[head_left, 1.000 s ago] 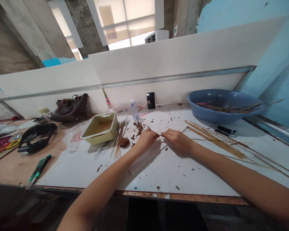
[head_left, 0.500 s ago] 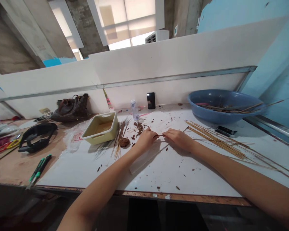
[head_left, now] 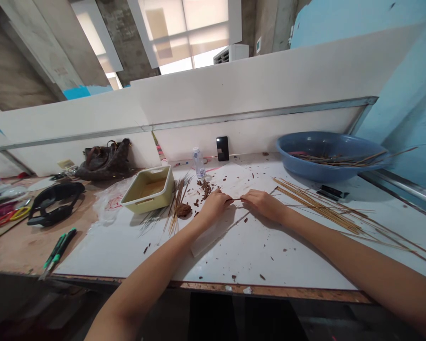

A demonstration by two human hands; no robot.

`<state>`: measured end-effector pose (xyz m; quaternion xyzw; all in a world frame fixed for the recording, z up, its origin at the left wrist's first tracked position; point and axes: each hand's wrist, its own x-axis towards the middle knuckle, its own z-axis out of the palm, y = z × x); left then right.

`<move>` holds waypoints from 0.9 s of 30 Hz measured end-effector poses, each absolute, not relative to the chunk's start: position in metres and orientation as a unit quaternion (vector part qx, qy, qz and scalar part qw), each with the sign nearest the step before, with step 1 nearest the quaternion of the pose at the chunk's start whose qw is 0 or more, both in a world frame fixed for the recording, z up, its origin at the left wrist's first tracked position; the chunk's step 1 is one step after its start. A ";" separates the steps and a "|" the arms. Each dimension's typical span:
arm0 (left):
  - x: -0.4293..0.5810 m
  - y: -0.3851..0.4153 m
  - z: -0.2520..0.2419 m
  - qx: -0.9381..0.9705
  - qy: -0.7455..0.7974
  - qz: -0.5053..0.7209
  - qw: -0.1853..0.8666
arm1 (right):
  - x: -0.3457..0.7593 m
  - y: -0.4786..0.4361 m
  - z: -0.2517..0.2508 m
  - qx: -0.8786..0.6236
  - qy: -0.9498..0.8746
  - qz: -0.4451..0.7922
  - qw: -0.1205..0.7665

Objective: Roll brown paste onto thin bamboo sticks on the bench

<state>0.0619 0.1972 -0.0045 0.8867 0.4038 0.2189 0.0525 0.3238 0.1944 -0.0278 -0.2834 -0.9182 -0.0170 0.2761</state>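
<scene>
A thin brown stick (head_left: 237,199) runs between my two hands, just above the white board. My left hand (head_left: 216,203) has its fingers closed on the left part of it. On the other side my right hand (head_left: 262,203) pinches the stick too, and a pale thin length trails out beyond that hand to the right. Under my hands lies a clear flat strip (head_left: 213,237). Close to my left hand are a heap of brown crumbs (head_left: 206,189), a dark brown lump of paste (head_left: 183,210) and several thin sticks (head_left: 177,194).
A yellow-green tub (head_left: 149,204) holds brownish liquid, with a water bottle (head_left: 199,163) and a phone (head_left: 222,148) behind. Bamboo sticks (head_left: 319,208) lie at right, below a blue basin (head_left: 305,168). Green-handled cutters (head_left: 59,248), a black headset (head_left: 55,203) and a handbag (head_left: 106,161) lie left.
Both hands stay nearly in place, still holding the stick. The stretch of stick showing between them looks very slightly longer.
</scene>
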 end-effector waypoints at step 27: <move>0.061 0.194 -0.003 0.886 0.411 0.210 0.043 | 0.328 0.201 -0.033 -0.302 -0.894 0.034 0.329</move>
